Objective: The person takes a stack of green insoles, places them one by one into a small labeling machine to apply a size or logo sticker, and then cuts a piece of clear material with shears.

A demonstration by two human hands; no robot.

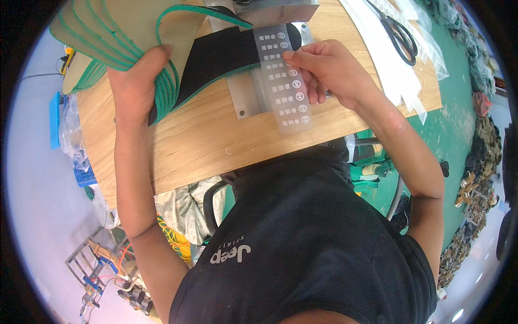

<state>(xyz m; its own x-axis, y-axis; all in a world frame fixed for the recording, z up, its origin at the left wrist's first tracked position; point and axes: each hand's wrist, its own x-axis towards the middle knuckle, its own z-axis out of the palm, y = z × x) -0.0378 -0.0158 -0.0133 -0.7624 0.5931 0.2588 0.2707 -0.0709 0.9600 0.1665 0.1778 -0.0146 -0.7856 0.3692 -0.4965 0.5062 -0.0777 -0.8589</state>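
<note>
My left hand (135,81) grips a fanned stack of flat tan insoles with green edges (108,32) at the table's far left. One insole (216,54), dark side up, lies spread over a grey metal plate (248,100) under a metal press block (275,8). My right hand (326,70) pinches a clear plastic strip (286,92) printed with a column of small white marks and holds it across the dark insole and the plate. The strip's near end hangs over the plate toward me.
The work lies on a wooden table (205,140). Black scissors (402,35) and loose clear strips (399,75) lie at the far right. Green floor with piles of dark pieces (485,140) is on the right; a blue crate (83,175) and plastic bags are on the left.
</note>
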